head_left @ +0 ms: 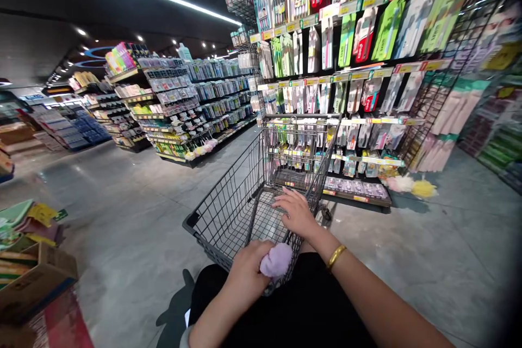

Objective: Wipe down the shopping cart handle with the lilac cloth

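My left hand point(248, 267) is closed around a soft, lilac fluffy thing point(277, 261), which bulges out past the thumb; its exact kind is not clear. It is held over the near end of a dark wire shopping cart point(197, 222). Above the cart's right side is my right hand point(296, 211), with its fingers stretched out and nothing in them; a gold bracelet point(336, 256) circles that wrist. I see the wire floor of the cart between the hands, while its near side is partly hidden by my hands and dark clothing.
Just beyond the cart rises a rack of packaged toothbrushes point(346, 38). Yellow and pale fluffy puffs point(424, 188) lie at its right foot. Further shelves point(171, 92) line an aisle to the left. A cardboard box point(41, 277) of goods stands near left on the grey floor point(134, 206).
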Tool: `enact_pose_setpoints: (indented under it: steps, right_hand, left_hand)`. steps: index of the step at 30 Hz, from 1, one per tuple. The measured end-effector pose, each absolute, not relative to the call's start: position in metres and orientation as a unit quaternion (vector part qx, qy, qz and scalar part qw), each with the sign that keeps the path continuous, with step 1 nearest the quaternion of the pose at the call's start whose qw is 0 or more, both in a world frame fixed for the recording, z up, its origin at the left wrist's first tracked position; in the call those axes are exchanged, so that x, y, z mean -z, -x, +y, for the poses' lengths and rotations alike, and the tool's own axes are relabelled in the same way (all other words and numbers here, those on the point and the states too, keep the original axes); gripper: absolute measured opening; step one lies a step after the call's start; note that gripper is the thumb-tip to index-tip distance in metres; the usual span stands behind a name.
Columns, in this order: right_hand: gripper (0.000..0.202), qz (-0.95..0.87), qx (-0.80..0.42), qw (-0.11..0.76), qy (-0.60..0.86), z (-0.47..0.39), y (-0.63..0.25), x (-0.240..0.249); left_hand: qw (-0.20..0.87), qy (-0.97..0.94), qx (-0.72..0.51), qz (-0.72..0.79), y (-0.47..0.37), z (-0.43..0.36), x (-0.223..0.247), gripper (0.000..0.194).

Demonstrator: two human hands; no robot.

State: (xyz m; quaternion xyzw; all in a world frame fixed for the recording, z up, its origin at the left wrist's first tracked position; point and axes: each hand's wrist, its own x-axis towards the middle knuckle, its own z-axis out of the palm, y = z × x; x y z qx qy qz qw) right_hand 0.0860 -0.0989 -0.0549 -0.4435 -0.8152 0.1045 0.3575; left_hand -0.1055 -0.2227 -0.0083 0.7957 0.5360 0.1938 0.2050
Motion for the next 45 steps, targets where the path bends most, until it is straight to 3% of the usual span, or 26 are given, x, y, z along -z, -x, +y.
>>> enact_pose_setpoints:
  steps: [6,13,20,25,30,37,45]
  right_hand:
    - [0.048,-0.84,-0.117,0.314,0.427,-0.067,-0.101,0.049]
    - [0.046,-0.861,-0.125,0.291,0.399,-0.032,-0.102,0.046]
    - [0.052,-0.891,-0.143,0.245,0.354,0.01,-0.104,0.046]
    - [0.048,-0.898,-0.125,0.209,0.366,0.038,-0.099,0.035]
    - [0.041,-0.886,-0.122,0.227,0.386,0.013,-0.079,0.027]
    - [0.039,-0.799,-0.315,0.292,0.421,-0.031,-0.073,0.037]
    - [0.029,-0.853,-0.179,0.283,0.401,-0.051,-0.09,0.041]
  left_hand:
    - [0.188,-0.786,-0.178,0.562,0.075,-0.207,0.009,0.035]
    - [0.184,-0.774,-0.149,0.587,0.056,-0.18,0.01,0.04]
    - [0.218,-0.761,-0.117,0.6,0.088,-0.124,0.007,0.03]
    - [0.18,-0.781,-0.179,0.571,0.115,-0.138,0.014,0.045]
    - [0.181,-0.814,-0.164,0.526,0.083,-0.137,0.011,0.043]
    - [0.151,-0.771,-0.15,0.6,0.046,-0.136,0.016,0.04]
    - [0.177,-0.798,-0.166,0.552,0.046,-0.158,0.016,0.036]
